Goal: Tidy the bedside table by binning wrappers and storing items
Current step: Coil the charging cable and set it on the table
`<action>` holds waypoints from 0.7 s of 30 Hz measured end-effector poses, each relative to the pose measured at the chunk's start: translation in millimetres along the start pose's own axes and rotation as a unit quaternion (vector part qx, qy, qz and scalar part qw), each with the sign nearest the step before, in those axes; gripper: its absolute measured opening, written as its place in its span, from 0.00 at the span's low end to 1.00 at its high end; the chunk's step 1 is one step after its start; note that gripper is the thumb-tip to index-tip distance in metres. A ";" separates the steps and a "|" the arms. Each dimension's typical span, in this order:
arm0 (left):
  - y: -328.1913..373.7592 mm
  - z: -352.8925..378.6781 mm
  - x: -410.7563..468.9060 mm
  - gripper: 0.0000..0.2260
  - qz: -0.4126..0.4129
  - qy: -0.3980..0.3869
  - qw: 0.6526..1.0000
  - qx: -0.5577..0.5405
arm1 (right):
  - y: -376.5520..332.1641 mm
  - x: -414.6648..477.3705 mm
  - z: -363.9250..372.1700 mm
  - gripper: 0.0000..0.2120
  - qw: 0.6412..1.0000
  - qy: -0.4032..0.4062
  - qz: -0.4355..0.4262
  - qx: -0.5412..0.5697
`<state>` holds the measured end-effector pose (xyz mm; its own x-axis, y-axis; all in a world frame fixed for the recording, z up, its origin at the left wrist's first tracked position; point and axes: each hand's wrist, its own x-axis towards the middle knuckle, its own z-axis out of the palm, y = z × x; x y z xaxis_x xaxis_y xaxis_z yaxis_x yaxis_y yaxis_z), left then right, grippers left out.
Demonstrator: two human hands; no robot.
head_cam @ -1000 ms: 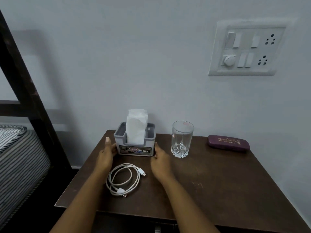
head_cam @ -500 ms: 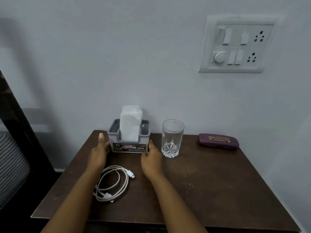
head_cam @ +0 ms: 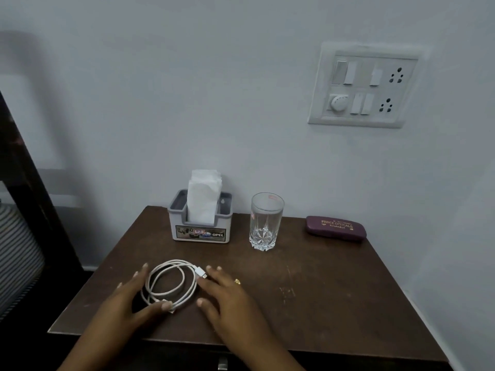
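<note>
A coiled white cable [head_cam: 171,283] lies on the dark wooden bedside table [head_cam: 308,290] near its front left. My left hand [head_cam: 128,298] rests flat at the coil's left side, thumb touching its near edge. My right hand [head_cam: 225,293], with a ring, lies flat at the coil's right, fingers spread beside the plug. Neither hand has lifted the cable. A grey tissue holder [head_cam: 199,220] with white tissues stands at the back, an empty glass [head_cam: 265,222] to its right, and a maroon spectacle case [head_cam: 336,227] further right.
The wall runs right behind the table, with a switchboard [head_cam: 364,85] above it. A dark bed frame [head_cam: 34,183] and a striped mattress [head_cam: 16,258] stand to the left. A drawer handle [head_cam: 222,364] shows below the table's front edge.
Both hands let go of the tissue holder and drew back toward me to either side of the coiled cable. The holder stays at the back of the table.
</note>
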<state>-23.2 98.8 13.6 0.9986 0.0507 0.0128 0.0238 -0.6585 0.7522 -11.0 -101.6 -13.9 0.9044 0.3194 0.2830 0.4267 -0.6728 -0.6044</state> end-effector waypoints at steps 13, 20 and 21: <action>62.0 48.8 1.4 0.19 0.118 0.084 0.983 -0.111 | 42.4 10.2 -23.5 0.21 0.923 0.310 0.193 0.120; 99.5 136.4 82.3 0.33 0.045 -0.121 0.966 -0.225 | 80.5 37.8 -57.6 0.32 0.917 0.255 0.252 0.174; 99.2 145.2 94.7 0.33 0.043 -0.117 0.967 -0.221 | 86.1 41.8 -58.1 0.31 0.918 0.253 0.243 0.184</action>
<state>80.5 -70.7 -6.2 0.9806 -0.1947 -0.0220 -0.0309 -0.2645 0.9639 63.7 -184.9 -10.8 0.9129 -0.3729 0.1662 0.0265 -0.3521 -0.9356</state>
